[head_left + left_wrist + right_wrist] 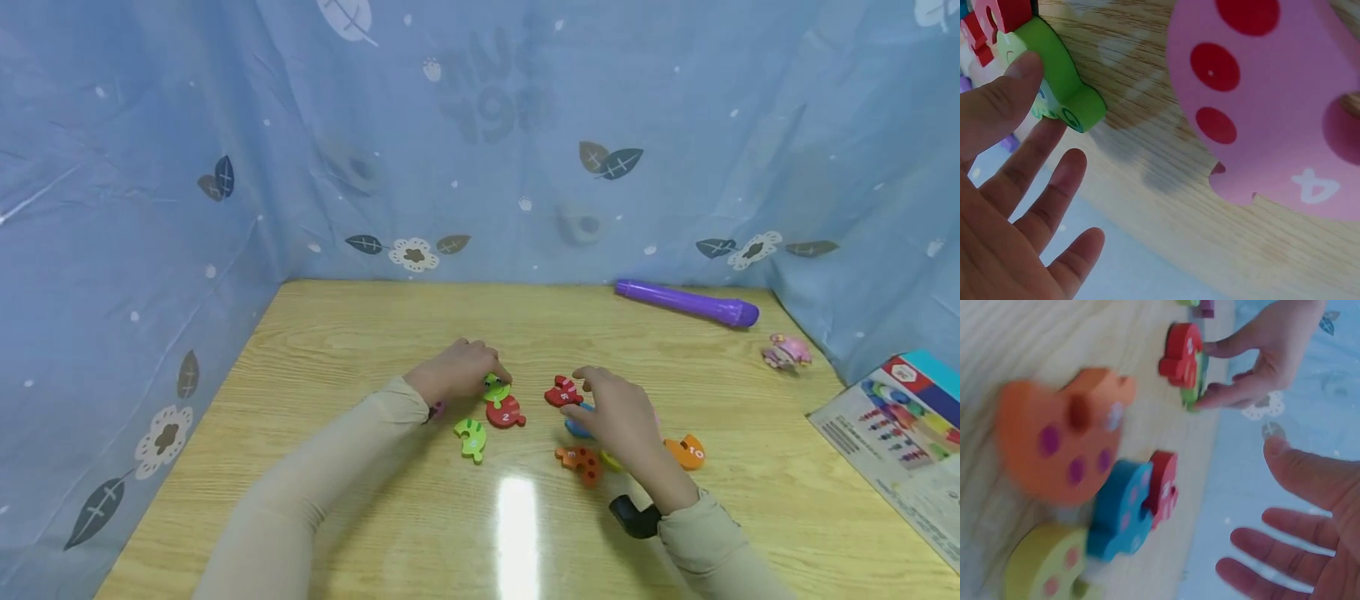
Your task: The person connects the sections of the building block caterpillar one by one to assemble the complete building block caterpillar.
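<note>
My left hand (459, 367) pinches a green smiling-face puzzle piece (1060, 75) between thumb and index finger, its other fingers spread. That face piece meets a red piece (506, 414) marked 2. A light green piece (470, 440) lies nearer me, and a pink piece (1247, 112) with red spots and a 4 sits beside the left wrist. My right hand (618, 408) hovers, fingers apart and holding nothing. Below and around it lie a red piece (561, 392), a blue piece (1119, 509), a spotted orange piece (1063, 444) and a yellow piece (1044, 562).
An orange piece (688, 452) marked 10 lies right of the right hand. A purple toy microphone (686, 302) rests at the back right, with a small pink toy (787, 352) nearer. A printed box (892, 433) stands at the right edge. Blue patterned cloth (480, 150) hangs behind the table.
</note>
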Demonstrator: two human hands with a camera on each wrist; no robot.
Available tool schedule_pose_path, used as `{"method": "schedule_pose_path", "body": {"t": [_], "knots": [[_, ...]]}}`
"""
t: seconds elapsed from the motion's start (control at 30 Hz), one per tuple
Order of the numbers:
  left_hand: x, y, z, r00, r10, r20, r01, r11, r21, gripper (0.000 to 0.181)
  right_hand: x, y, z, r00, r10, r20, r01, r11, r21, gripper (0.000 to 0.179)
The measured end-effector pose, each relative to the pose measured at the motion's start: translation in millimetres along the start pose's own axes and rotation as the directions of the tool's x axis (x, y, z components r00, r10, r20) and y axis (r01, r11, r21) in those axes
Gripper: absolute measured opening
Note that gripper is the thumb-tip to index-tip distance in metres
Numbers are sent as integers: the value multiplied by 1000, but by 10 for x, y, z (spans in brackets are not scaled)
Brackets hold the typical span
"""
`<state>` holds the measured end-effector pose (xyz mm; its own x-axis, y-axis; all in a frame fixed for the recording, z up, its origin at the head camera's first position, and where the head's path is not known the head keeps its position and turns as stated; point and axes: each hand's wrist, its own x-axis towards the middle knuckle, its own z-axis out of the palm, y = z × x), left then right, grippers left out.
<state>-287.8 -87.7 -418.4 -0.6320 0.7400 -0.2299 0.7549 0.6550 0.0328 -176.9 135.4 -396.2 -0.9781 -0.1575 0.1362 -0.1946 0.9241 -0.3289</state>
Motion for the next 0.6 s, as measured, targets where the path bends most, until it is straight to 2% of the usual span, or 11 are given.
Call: {"method": "schedule_pose_path", "body": {"t": [0.17,0.3,0.4,0.5,0.6], "knots": [[5,-13,9,1000,-23,13,23,1000,-14,48,-114,141,14,996,-86,12,86,996,26,45],[-8,-17,-1,999,-35,27,36,999,-31,48,-197,237,82,980,-190,52,185,979,90,44],[-5,-9,-4,999,-36,39,37,999,-32,47,-265,315,122,951,-291,103,279,953,122,44],[2,0,-2,998,-39,43,40,999,-30,46,-322,392,148,910,-383,159,367,922,124,45],[12,5,0,998,-43,45,44,999,-27,46,-363,450,165,875,-431,221,416,902,115,50]]}}
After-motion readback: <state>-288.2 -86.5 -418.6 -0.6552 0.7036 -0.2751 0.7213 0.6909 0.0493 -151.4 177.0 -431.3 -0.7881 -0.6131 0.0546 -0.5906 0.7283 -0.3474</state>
